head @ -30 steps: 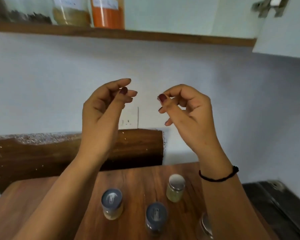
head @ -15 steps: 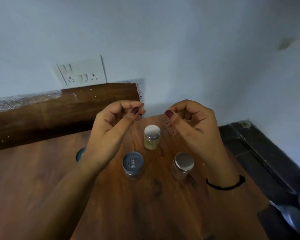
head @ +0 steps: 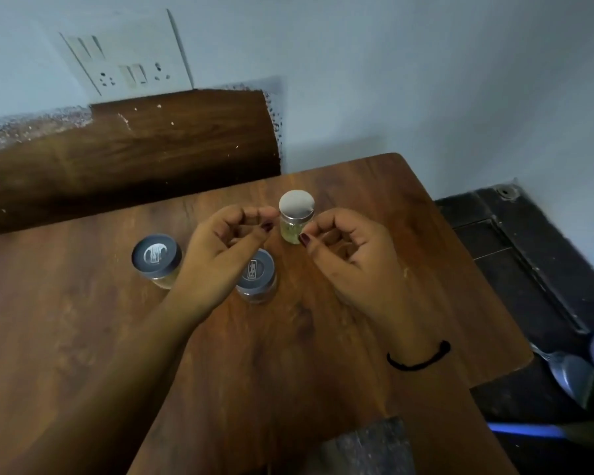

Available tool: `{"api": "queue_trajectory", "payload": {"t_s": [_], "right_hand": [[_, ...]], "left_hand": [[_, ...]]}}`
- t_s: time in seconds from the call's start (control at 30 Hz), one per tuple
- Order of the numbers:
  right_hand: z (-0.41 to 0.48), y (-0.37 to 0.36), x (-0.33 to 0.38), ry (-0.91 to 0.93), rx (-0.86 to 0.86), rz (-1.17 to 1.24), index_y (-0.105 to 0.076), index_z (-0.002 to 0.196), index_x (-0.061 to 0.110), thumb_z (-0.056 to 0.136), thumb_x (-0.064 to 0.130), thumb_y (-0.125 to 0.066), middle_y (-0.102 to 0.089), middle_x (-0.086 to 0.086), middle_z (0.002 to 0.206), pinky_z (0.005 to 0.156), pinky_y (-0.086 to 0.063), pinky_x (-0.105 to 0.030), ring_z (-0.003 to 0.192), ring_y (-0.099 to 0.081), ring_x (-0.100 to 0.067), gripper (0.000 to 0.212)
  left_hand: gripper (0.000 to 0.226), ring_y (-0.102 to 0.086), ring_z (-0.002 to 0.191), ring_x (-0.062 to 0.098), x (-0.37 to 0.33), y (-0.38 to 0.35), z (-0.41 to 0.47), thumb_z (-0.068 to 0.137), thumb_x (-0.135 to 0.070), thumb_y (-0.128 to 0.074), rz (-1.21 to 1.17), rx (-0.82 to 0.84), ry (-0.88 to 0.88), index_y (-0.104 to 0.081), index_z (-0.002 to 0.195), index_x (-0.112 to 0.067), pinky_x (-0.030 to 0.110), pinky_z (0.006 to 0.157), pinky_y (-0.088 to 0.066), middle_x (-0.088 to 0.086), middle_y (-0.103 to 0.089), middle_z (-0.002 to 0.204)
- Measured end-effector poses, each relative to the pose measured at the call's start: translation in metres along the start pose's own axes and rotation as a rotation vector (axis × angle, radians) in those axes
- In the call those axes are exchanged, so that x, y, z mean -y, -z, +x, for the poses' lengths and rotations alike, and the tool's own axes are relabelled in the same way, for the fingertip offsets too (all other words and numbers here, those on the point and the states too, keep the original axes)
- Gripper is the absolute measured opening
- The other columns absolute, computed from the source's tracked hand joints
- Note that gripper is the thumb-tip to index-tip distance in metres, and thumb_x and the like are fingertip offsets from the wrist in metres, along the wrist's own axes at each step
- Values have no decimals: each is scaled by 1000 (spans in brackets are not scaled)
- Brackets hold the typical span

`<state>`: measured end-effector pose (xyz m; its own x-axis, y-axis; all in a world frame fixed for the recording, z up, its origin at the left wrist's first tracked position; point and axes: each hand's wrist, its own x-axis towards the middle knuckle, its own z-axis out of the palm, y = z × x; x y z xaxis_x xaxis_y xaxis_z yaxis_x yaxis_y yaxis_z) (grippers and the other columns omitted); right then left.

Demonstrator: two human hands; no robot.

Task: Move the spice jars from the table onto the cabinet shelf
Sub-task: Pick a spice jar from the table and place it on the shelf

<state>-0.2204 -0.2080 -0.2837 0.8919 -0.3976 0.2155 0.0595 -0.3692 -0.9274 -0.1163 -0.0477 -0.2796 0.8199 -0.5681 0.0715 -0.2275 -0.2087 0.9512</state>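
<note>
Three spice jars on table (head: 288,371): left dark-lidded jar (head: 156,260), right dark-lidded jar (head: 259,273), silver-lidded jar (head: 296,214). Left hand (head: 220,248), right hand (head: 350,255) above, curled, gripping nothing.

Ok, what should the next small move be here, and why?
Probably the right hand should close round the silver-lidded jar: its thumb lies right beside the glass, it holds nothing, and the jar stands upright on the table, not yet lifted toward the shelf.
</note>
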Motion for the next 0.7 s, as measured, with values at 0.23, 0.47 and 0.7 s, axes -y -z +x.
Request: {"api": "queue_trajectory", "payload": {"t_s": [0.23, 0.47, 0.7], "right_hand": [[13, -43, -44, 34, 115, -66, -65, 110, 15, 86, 10, -69, -66, 4, 101, 78, -59, -31, 92, -65, -11, 25], [18, -77, -86, -90, 284, -269, -41, 144, 23, 87, 22, -72, -46, 6, 141, 102, -42, -18, 129, -47, -6, 65], [18, -92, -120, -220, 396, -411, -26, 154, 20, 87, 19, -69, -31, 0, 157, 113, -31, -24, 144, -31, -15, 80]], "left_hand": [[29, -65, 111, 7, 60, 3, 3, 93, -6, -62, 106, -34, 124, -62, 122, -9, 30, 92, -58, -5, -66, 124], [64, -48, 131, 14, 110, 0, 8, 85, -17, -76, 387, -8, 203, -47, 141, -10, 19, 99, -37, 2, -52, 143], [89, -58, 119, 16, 166, -9, 12, 66, -47, -87, 419, 69, 321, -45, 138, -17, 33, 98, -51, 1, -59, 129]]}}
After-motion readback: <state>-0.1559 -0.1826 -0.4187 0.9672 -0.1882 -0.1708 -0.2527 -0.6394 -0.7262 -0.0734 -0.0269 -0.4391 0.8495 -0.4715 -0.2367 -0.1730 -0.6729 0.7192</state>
